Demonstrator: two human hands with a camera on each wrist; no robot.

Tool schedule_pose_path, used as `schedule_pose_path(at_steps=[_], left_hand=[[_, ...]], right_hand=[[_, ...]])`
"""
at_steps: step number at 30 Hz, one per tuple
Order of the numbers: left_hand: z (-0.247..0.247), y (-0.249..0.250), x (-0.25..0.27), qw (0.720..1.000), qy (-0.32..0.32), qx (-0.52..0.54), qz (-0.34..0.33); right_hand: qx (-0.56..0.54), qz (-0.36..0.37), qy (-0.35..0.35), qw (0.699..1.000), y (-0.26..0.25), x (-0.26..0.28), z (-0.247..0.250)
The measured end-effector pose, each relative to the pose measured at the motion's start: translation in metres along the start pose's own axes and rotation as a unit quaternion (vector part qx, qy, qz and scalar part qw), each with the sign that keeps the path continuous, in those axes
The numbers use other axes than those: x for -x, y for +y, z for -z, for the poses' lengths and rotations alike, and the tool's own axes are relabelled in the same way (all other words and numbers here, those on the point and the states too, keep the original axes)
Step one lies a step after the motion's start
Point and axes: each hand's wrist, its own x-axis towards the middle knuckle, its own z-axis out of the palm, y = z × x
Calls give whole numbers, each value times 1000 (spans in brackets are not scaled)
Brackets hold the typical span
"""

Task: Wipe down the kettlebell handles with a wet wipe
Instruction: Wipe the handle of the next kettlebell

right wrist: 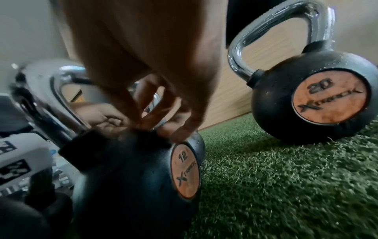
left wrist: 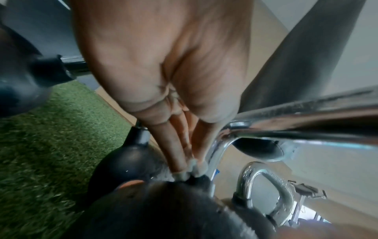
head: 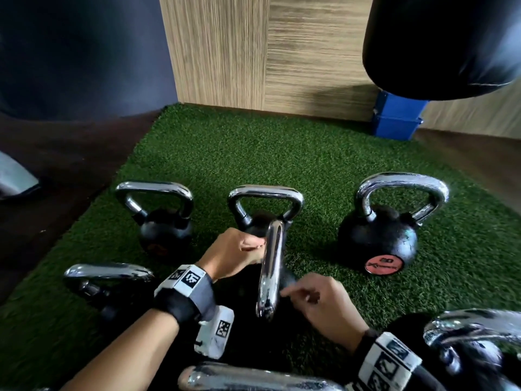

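Note:
A black 12 kg kettlebell [right wrist: 132, 169] stands on the green turf [head: 282, 153] in front of me, its chrome handle [head: 270, 269] seen edge-on. My left hand [head: 239, 249] is at the handle's far left side. In the left wrist view its straight fingertips [left wrist: 184, 169] and thumb meet on the black body beside the handle's base. My right hand [head: 318, 300] is on the right side, its spread fingertips [right wrist: 180, 134] touching the top of the body. No wet wipe shows in any view.
Several more kettlebells surround it: a 20 kg one [head: 377, 241] to the right, two behind [head: 163, 221] [head: 262, 204], others at the front left [head: 107, 280] and front right [head: 473, 342]. A black punch bag [head: 439, 43] hangs above a blue box [head: 397, 117].

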Motion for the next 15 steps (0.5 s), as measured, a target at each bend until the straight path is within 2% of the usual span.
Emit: schedule_pose_path(at_steps=[1,2,5,8,12,15], left_hand=[[0,0,2,1000,0,5,-1],[-3,-3,2,1000,20,-11,1],[-6,3,4,997,48,-66,-3],[0,12,-2,998,53,-21,-4],[-1,17,-5,990,142,3,-24],[-3,17,-4,990,129,50,-24]], right_hand=[[4,-10,29,1000,1,-6,-1],[14,-25,27,999,-1,-11,-3],[0,-48,-64,997,-2,-23,-9],[-18,-55,-77,995,-1,-23,-8],[-27,-68,-67,995,2,-23,-11],[-26,-71,-61,995,4,-21,-12]])
